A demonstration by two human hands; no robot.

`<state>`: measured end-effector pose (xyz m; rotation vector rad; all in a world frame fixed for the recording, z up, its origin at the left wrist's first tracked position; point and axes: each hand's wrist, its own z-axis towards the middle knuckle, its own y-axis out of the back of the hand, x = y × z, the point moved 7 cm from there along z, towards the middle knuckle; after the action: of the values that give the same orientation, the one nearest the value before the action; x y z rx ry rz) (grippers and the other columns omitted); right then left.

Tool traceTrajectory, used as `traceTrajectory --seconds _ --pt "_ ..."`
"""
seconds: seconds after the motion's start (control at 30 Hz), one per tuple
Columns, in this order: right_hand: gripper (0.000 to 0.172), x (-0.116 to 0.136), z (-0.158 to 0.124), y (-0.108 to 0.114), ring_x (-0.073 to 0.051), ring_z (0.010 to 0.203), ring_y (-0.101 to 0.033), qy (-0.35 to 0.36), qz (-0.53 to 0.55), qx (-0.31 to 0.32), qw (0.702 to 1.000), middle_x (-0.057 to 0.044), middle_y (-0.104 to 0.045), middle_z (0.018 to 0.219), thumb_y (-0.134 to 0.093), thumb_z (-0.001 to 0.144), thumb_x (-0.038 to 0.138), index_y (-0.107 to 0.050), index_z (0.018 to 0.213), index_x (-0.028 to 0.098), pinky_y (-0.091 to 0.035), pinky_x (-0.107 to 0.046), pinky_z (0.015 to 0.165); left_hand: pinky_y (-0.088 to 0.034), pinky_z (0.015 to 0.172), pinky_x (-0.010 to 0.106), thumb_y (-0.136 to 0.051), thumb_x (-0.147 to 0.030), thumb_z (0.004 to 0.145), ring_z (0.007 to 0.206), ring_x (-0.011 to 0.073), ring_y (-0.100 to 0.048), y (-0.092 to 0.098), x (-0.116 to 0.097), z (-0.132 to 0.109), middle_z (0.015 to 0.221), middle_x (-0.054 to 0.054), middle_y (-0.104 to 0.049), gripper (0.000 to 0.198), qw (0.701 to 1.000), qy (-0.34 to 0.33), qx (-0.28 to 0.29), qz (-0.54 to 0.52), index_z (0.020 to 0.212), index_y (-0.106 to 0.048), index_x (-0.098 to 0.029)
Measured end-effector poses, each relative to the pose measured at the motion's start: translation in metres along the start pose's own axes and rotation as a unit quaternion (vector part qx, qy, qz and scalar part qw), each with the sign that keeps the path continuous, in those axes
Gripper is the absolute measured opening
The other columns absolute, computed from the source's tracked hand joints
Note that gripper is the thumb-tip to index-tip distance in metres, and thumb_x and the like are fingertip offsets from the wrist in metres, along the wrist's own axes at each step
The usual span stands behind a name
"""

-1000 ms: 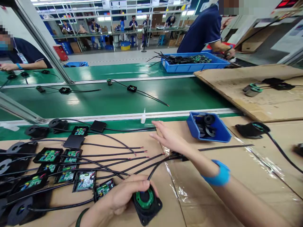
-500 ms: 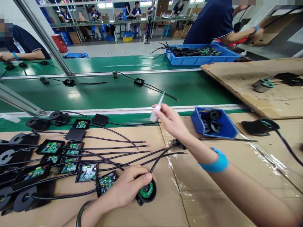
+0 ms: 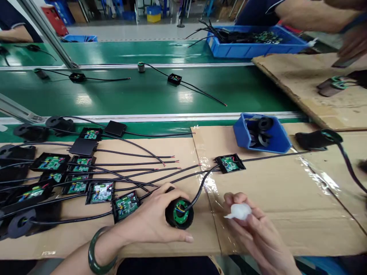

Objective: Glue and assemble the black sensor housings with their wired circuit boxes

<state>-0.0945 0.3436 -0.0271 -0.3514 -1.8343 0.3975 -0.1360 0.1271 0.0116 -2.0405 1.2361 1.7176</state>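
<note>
My left hand (image 3: 153,217) is wrapped round a round black motor housing (image 3: 171,214), which is tipped so its open end faces me. Inside that end sits a green ring (image 3: 180,219) with small coloured wires, and a black cable (image 3: 200,187) runs out of it to an open black box (image 3: 230,163) with a green circuit board. To the right, my right hand (image 3: 262,238) grips a small white dropper bottle (image 3: 241,211) between thumb and fingers. Its narrow tip points left toward the housing, with a gap between them.
Several circuit boxes (image 3: 99,191), cables and black housings (image 3: 60,126) cover the cardboard at left. A blue bin (image 3: 262,142) of black rings stands beyond my right hand. Wired parts lie on the green conveyor (image 3: 114,97). A co-worker's arm (image 3: 318,17) reaches in at upper right.
My right hand has come back toward me with the dropper bottle, whose tip now points left instead of up. The housing's open end shows more fully in my left hand. The view has tilted down.
</note>
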Motion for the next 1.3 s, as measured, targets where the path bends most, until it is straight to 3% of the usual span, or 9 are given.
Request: traceTrajectory --seconds 0.1,0.3,0.47,0.57,0.7,0.8,0.93,1.1,1.3 --pt "0.023 -0.015 -0.009 0.001 -0.003 0.053 -0.026 -0.033 0.024 -0.009 0.999 -0.01 -0.054 0.103 -0.066 0.084 0.037 -0.069 0.105 0.026 -0.03 -0.014 0.044 -0.04 0.1 0.033 -0.084 -0.043 0.065 0.118 0.0207 -0.048 0.001 -0.001 0.0 0.124 -0.002 -0.05 0.062 1.0 -0.002 -0.008 0.004 0.119 -0.055 -0.036" --pt "0.027 -0.018 -0.017 -0.005 -0.002 0.051 -0.009 -0.03 0.069 -0.1 0.992 -0.006 -0.058 0.092 -0.075 0.078 0.038 -0.068 0.1 0.025 -0.019 -0.01 0.038 -0.04 0.102 0.033 -0.082 -0.033 0.069 0.12 0.0187 -0.048 0.0 -0.002 0.001 0.129 -0.002 -0.046 0.06 0.999 -0.007 -0.027 0.022 0.121 -0.053 -0.037" --pt "0.026 -0.003 -0.009 -0.019 0.002 0.043 0.0 0.066 0.107 -0.055 0.991 0.0 -0.047 0.078 -0.073 0.082 0.044 -0.072 0.095 0.022 -0.003 -0.014 0.027 -0.042 0.1 0.034 -0.082 -0.031 0.07 0.115 0.0204 -0.051 0.0 -0.008 0.003 0.127 0.005 -0.044 0.055 0.998 -0.018 -0.051 0.042 0.12 -0.059 -0.029" --pt "0.033 0.0 -0.006 -0.024 0.0 0.042 -0.001 0.07 0.151 -0.072 0.983 0.001 -0.04 0.076 -0.075 0.078 0.049 -0.067 0.086 0.018 0.001 -0.017 0.025 -0.043 0.098 0.034 -0.084 -0.033 0.068 0.113 0.0208 -0.052 0.001 -0.007 0.003 0.125 0.005 -0.048 0.057 0.998 -0.022 -0.061 0.023 0.119 -0.06 -0.028" --pt "0.033 0.001 -0.007 -0.03 -0.004 0.045 -0.007 0.062 0.167 -0.093 0.98 -0.002 -0.041 0.077 -0.066 0.084 0.051 -0.062 0.084 0.018 -0.001 -0.018 0.027 -0.042 0.097 0.032 -0.084 -0.048 0.065 0.11 0.0217 -0.054 0.0 -0.005 0.005 0.118 0.004 -0.057 0.064 0.994 -0.043 -0.022 -0.096 0.118 -0.059 -0.024" --pt "0.03 -0.001 -0.006 -0.033 -0.005 0.047 -0.01 0.052 0.166 -0.086 0.981 -0.003 -0.043 0.076 -0.062 0.088 0.049 -0.065 0.094 0.02 -0.002 -0.016 0.029 -0.043 0.088 0.03 -0.061 -0.056 0.086 0.099 0.0201 -0.058 -0.004 -0.003 0.008 0.108 0.008 -0.061 0.048 0.983 -0.031 0.005 -0.181 0.111 -0.061 -0.016" --pt "0.028 -0.004 -0.002 -0.035 -0.006 0.048 -0.011 0.035 0.164 -0.079 0.983 -0.004 -0.045 0.076 -0.062 0.087 0.047 -0.066 0.093 0.02 -0.005 -0.015 0.031 -0.041 0.085 0.028 -0.062 -0.039 0.089 0.093 0.0166 -0.056 -0.006 -0.004 0.01 0.099 0.005 -0.061 0.025 0.993 -0.025 -0.01 -0.117 0.1 -0.063 -0.016" --pt "0.027 0.0 -0.002 -0.038 -0.006 0.047 -0.017 0.031 0.138 -0.078 0.987 -0.008 -0.049 0.079 -0.057 0.088 0.042 -0.067 0.089 0.018 -0.009 -0.015 0.029 -0.04 0.089 0.029 -0.052 -0.037 0.095 0.1 0.0166 -0.055 -0.003 -0.009 0.006 0.108 0.005 -0.057 0.022 0.998 -0.036 -0.025 -0.049 0.105 -0.062 -0.02" --pt "0.024 0.01 -0.01 -0.034 -0.006 0.047 -0.035 0.092 0.038 -0.111 0.989 -0.008 -0.054 0.082 -0.059 0.089 0.041 -0.069 0.099 0.021 -0.031 -0.012 0.031 -0.042 0.086 0.033 -0.052 -0.027 0.092 0.1 0.0176 -0.055 -0.002 -0.015 0.002 0.108 0.004 -0.052 0.013 0.996 -0.044 -0.058 0.055 0.1 -0.061 -0.021"
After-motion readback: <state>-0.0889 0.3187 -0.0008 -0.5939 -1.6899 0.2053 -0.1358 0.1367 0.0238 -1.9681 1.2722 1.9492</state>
